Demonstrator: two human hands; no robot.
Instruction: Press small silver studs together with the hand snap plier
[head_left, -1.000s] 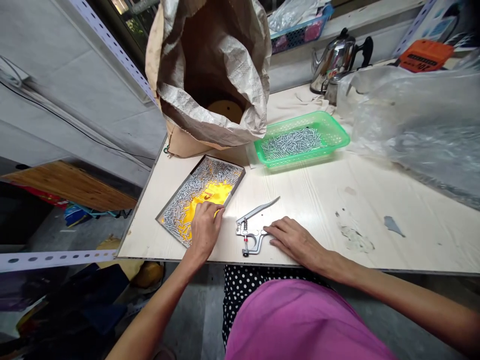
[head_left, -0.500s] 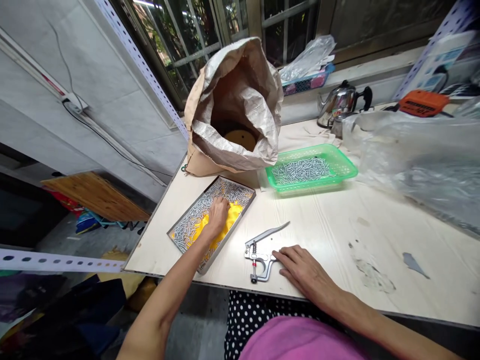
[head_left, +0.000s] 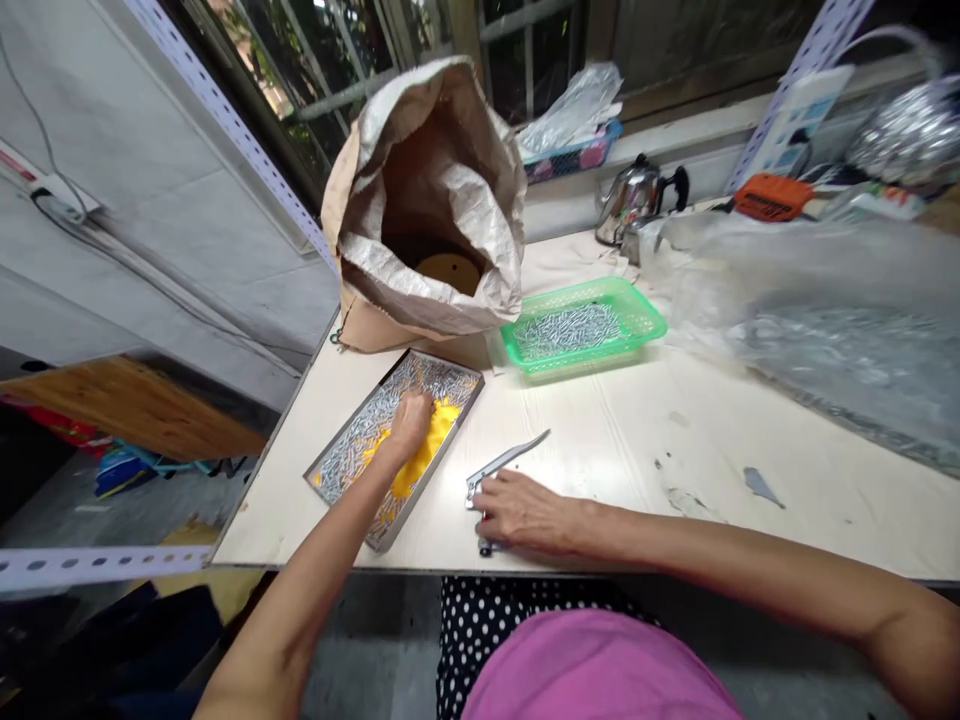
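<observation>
My left hand (head_left: 412,418) reaches into a shallow metal tray (head_left: 433,470), its fingers pressed together at the contents. Around it lie many small silver metal pieces (head_left: 346,440) and a patch of yellow material (head_left: 444,422). What the left fingertips hold, if anything, is hidden. Right of the tray, my right hand (head_left: 521,512) lies over a pair of snap pliers (head_left: 514,457) on the table, fingers curled round the body. The grey lever sticks out beyond the hand, while most of the frame is covered.
Behind the tray stands a large open paper sack (head_left: 360,245). A green plastic basket (head_left: 645,328) holds more metal pieces. Clear plastic sheeting (head_left: 840,340) covers the right side, near a steel kettle (head_left: 634,200) and an orange tool (head_left: 772,197). The table's front edge runs close to my body.
My right hand has moved left from beside the handle onto the snap pliers and closed round them. My left hand stays in the tray. The whole view has shifted slightly.
</observation>
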